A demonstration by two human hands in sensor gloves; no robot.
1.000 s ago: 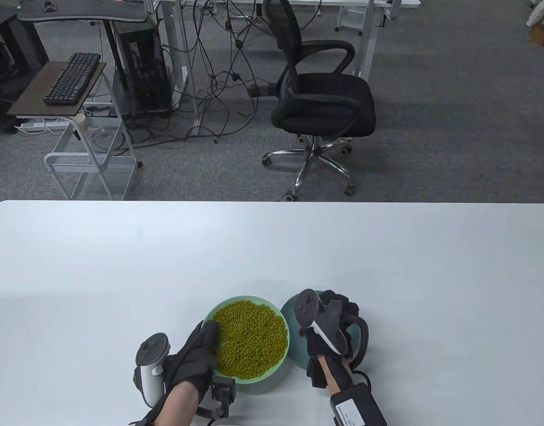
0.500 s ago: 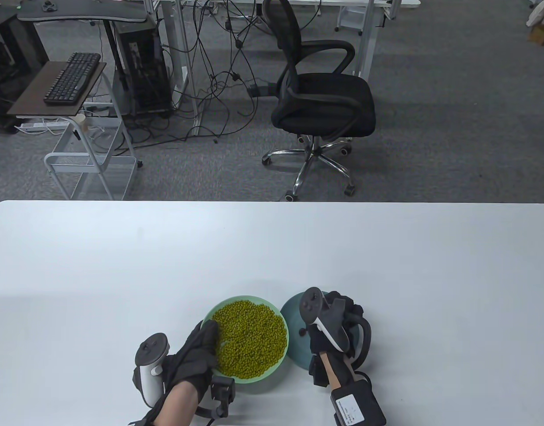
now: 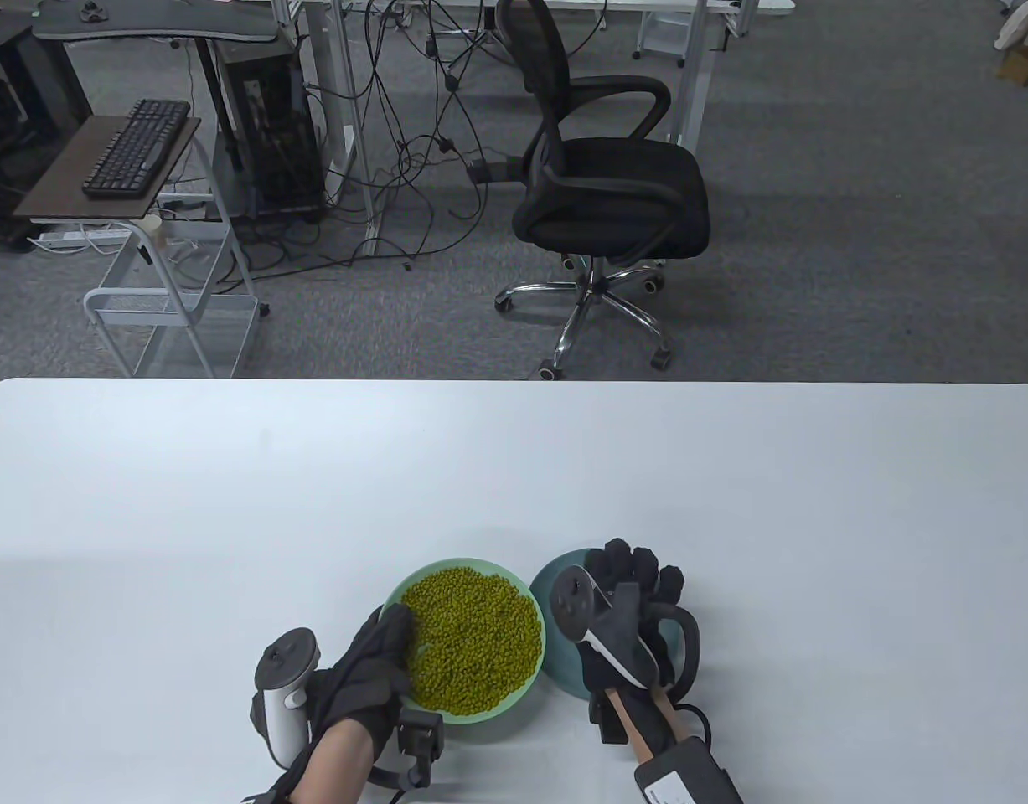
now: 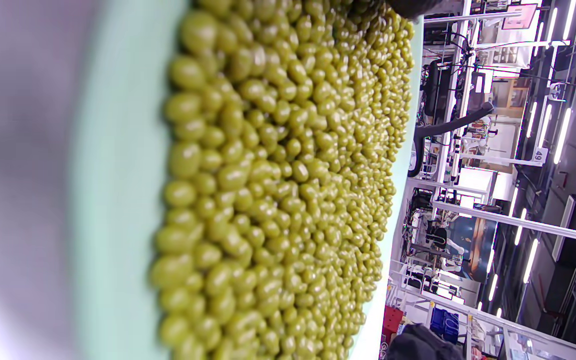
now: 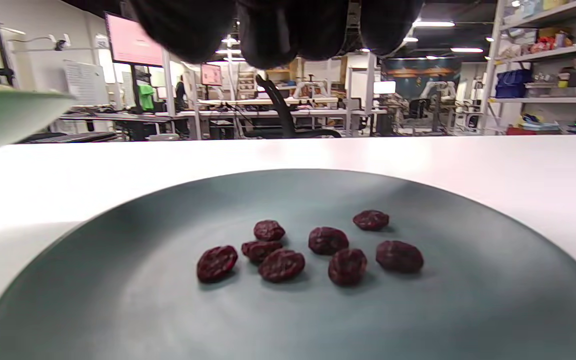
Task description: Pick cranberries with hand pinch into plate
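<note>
Overhead, lower centre: left hand [image 3: 371, 670] rests its fingers on the green bowl [image 3: 514, 710] rim, gripping nothing visible. Right hand [image 3: 639, 599] hovers over the dark plate [image 3: 547, 578], fingers spread, empty.

Left wrist: bowl of green beans [image 4: 278, 190] fills frame.

Right wrist: eight cranberries [image 5: 313, 247] lie mid-plate, fingers [image 5: 268, 30] above them at top edge.

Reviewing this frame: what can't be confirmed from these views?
- Cranberries on the plate: hidden in the table view by the right hand; only the right wrist view shows them.
- Right fingertips: cut off by the top edge of the right wrist view.
- Near rim of the bowl: blurred in the left wrist view.
- Cranberries among the green beans: none visible.
</note>
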